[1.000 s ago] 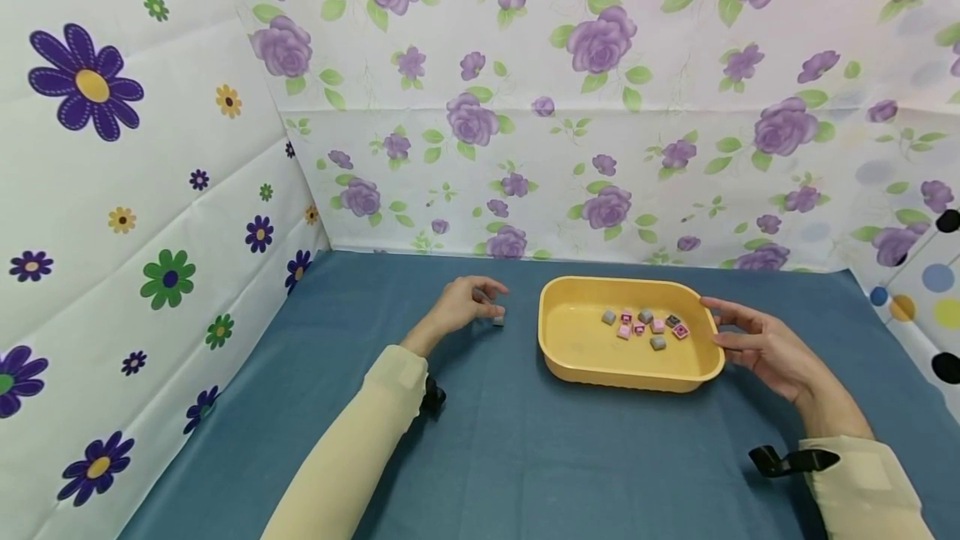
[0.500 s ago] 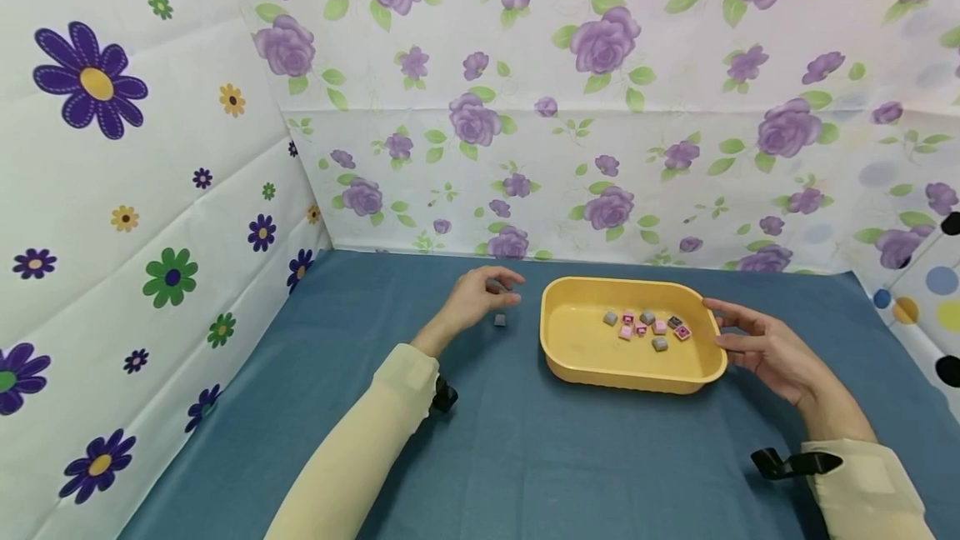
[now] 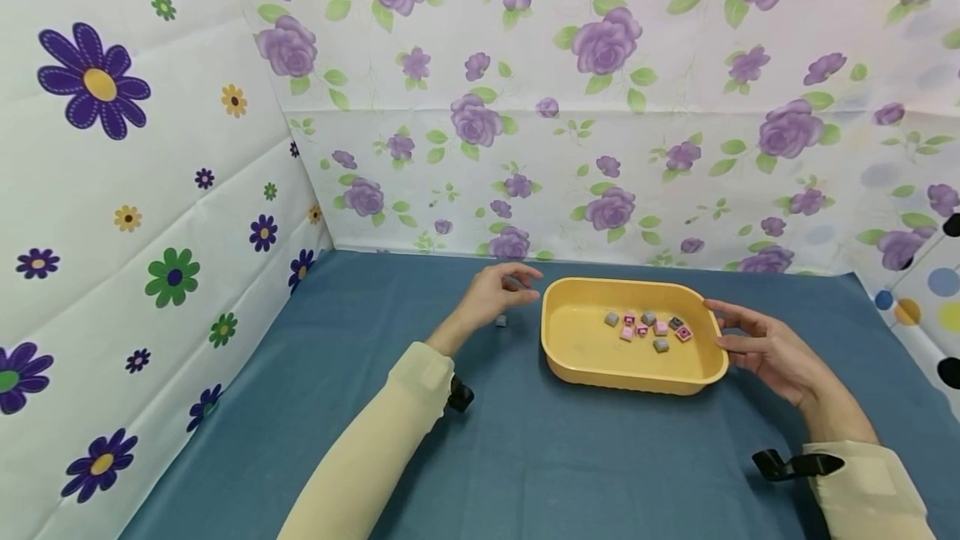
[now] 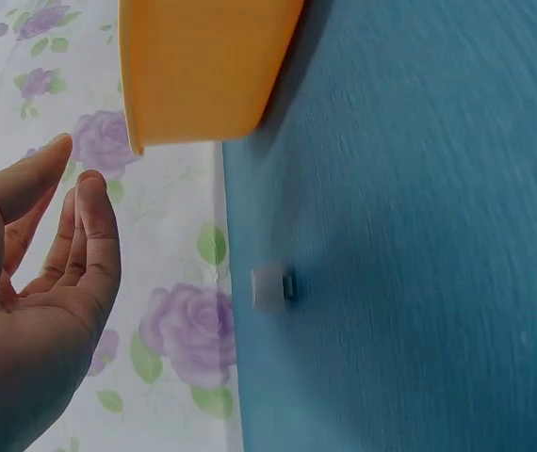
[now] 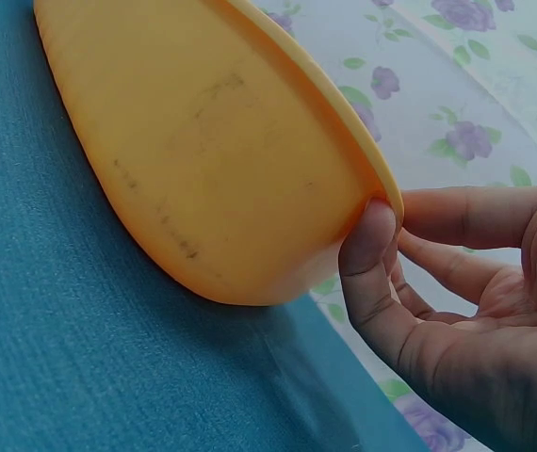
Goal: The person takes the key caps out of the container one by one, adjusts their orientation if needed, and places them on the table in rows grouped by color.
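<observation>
My left hand (image 3: 495, 294) hovers just left of the yellow tray (image 3: 585, 369), thumb and fingers apart. In the left wrist view nothing shows between the fingertips of the left hand (image 4: 47, 254). Below it, a small grey block (image 4: 268, 287) sits alone on the blue cloth, partly hidden in the head view. On the tray's right side, my right hand (image 3: 765, 352) pinches the rim between thumb and fingers. The right wrist view shows this thumb (image 5: 370, 240) against the tray's outer wall (image 5: 221, 169). Inside the tray lie several grey blocks (image 3: 661, 345) and pink blocks (image 3: 683, 333).
A blue cloth (image 3: 525, 448) covers the table. Behind it hangs a white sheet with purple roses (image 3: 480, 119), and a sheet with daisies (image 3: 172, 277) stands at the left. Black wrist straps (image 3: 798, 465) sit on the sleeves.
My left hand has moved away from the grey block, right and slightly up towards the tray, leaving the block on the cloth. The right hand stays on the rim.
</observation>
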Demonstrator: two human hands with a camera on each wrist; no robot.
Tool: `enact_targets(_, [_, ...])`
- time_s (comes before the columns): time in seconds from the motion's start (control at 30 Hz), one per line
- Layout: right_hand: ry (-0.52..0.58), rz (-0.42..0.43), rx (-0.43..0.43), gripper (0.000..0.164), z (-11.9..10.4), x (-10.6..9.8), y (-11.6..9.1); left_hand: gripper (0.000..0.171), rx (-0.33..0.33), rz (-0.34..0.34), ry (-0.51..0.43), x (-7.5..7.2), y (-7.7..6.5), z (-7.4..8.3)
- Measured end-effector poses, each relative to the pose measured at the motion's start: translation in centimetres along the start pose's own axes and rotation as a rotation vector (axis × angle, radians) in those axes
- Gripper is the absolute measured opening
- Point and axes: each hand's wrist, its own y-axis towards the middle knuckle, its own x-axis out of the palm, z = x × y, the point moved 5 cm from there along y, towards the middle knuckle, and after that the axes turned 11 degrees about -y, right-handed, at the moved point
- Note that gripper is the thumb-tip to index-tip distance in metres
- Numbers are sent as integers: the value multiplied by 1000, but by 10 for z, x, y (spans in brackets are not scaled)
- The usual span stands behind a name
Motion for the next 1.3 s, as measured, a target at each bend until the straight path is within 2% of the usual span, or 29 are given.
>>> enact_targets(0.5, [-12,9,12,64,1,-1,1,32,-1,-19,-98,20,9,10])
enact_targets(0.87, [-19,11,10,63,0,-1,0,31,31,-62,-114,33,13,18])
enact_targets(1.3, [-2,13,19,64,0,0,0,27,12,-77,-113,44,16,14])
